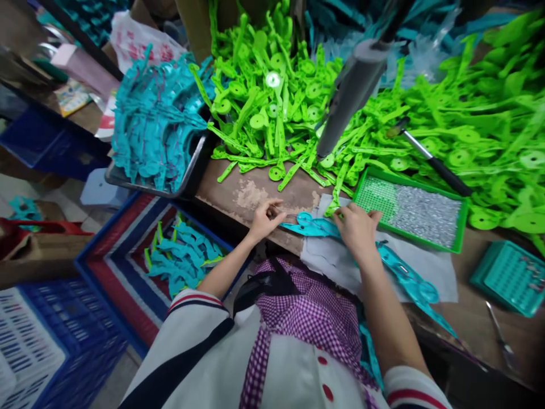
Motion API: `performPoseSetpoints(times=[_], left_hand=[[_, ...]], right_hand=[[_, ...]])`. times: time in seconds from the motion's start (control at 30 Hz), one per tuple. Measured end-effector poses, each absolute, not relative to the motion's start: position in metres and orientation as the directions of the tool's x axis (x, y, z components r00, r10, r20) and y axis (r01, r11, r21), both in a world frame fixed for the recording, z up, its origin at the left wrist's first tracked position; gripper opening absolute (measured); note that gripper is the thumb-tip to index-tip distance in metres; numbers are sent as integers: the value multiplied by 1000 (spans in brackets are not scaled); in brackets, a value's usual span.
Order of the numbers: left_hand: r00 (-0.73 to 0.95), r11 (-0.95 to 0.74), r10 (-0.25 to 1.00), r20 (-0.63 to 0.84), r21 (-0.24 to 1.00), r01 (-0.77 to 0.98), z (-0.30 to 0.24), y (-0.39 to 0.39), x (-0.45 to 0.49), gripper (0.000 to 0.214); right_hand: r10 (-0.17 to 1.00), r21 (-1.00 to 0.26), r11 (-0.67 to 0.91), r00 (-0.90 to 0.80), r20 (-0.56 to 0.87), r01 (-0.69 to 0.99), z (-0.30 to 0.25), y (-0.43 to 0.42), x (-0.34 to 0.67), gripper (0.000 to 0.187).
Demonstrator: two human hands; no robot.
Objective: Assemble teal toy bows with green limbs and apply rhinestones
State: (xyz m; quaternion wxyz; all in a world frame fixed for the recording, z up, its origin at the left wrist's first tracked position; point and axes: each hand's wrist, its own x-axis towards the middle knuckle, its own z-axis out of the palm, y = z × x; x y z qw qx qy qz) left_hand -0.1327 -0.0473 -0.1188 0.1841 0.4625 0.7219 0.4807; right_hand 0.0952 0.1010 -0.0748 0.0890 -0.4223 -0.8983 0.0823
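My left hand (pixel 266 220) is at the table's front edge, just left of a teal plastic piece (pixel 315 225). Its fingers are loosely curled, with a gap between thumb and forefinger and nothing visible in it. My right hand (pixel 358 228) is closed at the fingertips on the lower end of a bright green plastic lever (pixel 339 190), over the right part of the teal piece. The fingers hide part of that contact. Another teal piece (pixel 404 271) lies on a white cloth (pixel 440 275), beneath and right of my right wrist.
Bright green levers (pixel 272 96) are heaped along the back. A grey tool head (pixel 353 94) hangs over them. A green tray (pixel 458 230) holds small metal pins. Teal parts (pixel 157 125) fill a black bin at left; a striped crate (pixel 108 267) stands below. A black-handled tool (pixel 447 173) rests behind the tray.
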Motion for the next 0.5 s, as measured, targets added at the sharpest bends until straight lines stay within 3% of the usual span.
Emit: performPoseSetpoints(times=[0.1, 0.2, 0.4, 0.5], left_hand=[[-504, 84, 842, 194, 875, 477, -119, -47, -131, 31], [-522, 84, 832, 189, 886, 455, -118, -46, -130, 30], [-514, 37, 830, 219, 896, 443, -116, -47, -130, 24], [-507, 24, 832, 224, 900, 436, -117, -47, -130, 23]], right_hand=[[723, -83, 688, -691, 0, 721, -68, 105, 88, 34], [674, -18, 737, -737, -48, 675, -65, 113, 87, 33], [575, -128, 804, -814, -81, 581, -71, 127, 99, 31], [589, -100, 796, -802, -103, 597, -68, 124, 100, 31]])
